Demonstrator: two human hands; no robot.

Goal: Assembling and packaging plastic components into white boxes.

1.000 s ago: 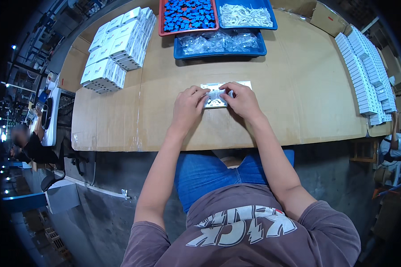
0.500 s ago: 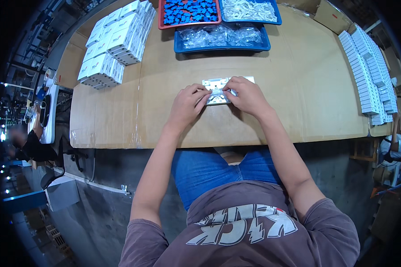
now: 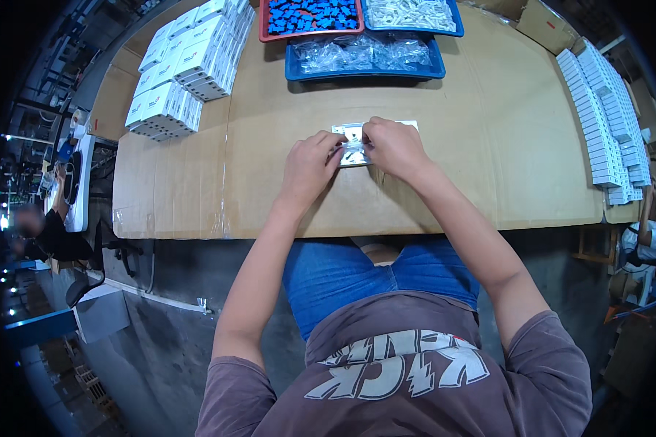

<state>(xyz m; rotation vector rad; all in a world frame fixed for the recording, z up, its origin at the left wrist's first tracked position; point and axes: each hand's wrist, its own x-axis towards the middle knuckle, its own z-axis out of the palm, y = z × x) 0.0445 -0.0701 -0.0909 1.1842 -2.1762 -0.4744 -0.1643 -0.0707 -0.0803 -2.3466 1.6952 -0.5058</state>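
Note:
A flat, white rectangular panel (image 3: pixel 353 133) with small details on its face lies on the cardboard-covered table in front of me. My left hand (image 3: pixel 311 166) is at its left side, thumb and fingers pinched together over the surface. From the right, my right hand (image 3: pixel 396 148) reaches across the panel with its fingers closed in a pinch near the middle. A small shiny, pale patch shows between the fingertips. Whatever the fingers hold is too small and too covered to name, and the right hand hides much of the panel's right half.
Beyond the panel stand a blue tray (image 3: pixel 364 75) of clear plastic bags, a red tray (image 3: pixel 312 35) of blue pieces and another blue tray (image 3: pixel 415 30) of white pieces. White boxes (image 3: pixel 164 105) are stacked at left, more white boxes (image 3: pixel 598 124) at right. The cardboard-covered table (image 3: pixel 270 211) ends before my lap.
My right hand has shifted slightly left and away from me, its fingertips nearer the left hand's. The left hand stays at the panel's left side with only a small change of pose.

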